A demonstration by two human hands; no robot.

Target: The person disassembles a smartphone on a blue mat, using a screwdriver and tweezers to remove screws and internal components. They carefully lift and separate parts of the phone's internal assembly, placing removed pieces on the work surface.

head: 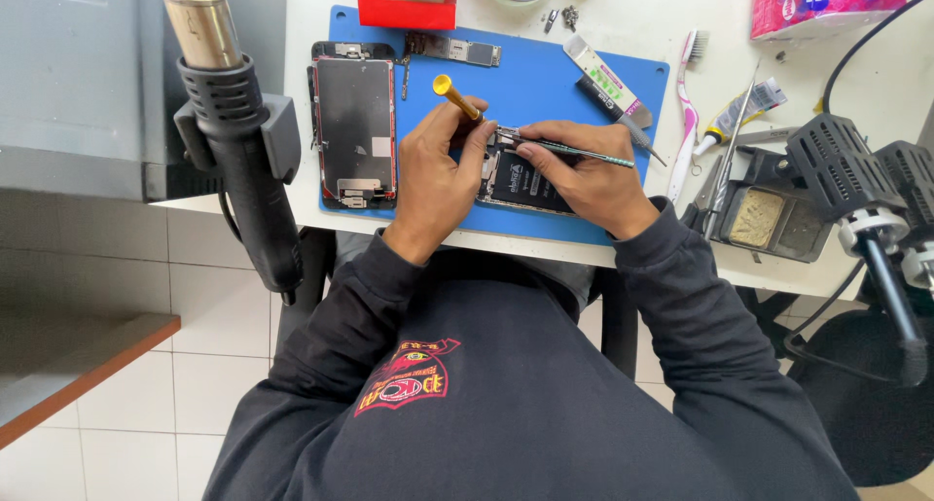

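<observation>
An opened phone body (518, 182) with a black battery lies on the blue work mat (545, 83). My left hand (438, 175) grips a yellow-handled screwdriver (455, 96), tip down at the phone's top edge. My right hand (584, 175) holds thin metal tweezers (569, 149), their tips pointing left to the same spot beside the screwdriver. The detached phone screen (355, 126) lies face down on the mat, left of my left hand.
A circuit board (457, 49) and red parts box (407, 0) sit at the mat's back. A hot-air gun (238, 141) hangs at left. Toothbrush (687, 107), glue tube (741, 110), spare tools (613, 92), soldering stand (778, 214) and tissue pack (827, 0) crowd the right.
</observation>
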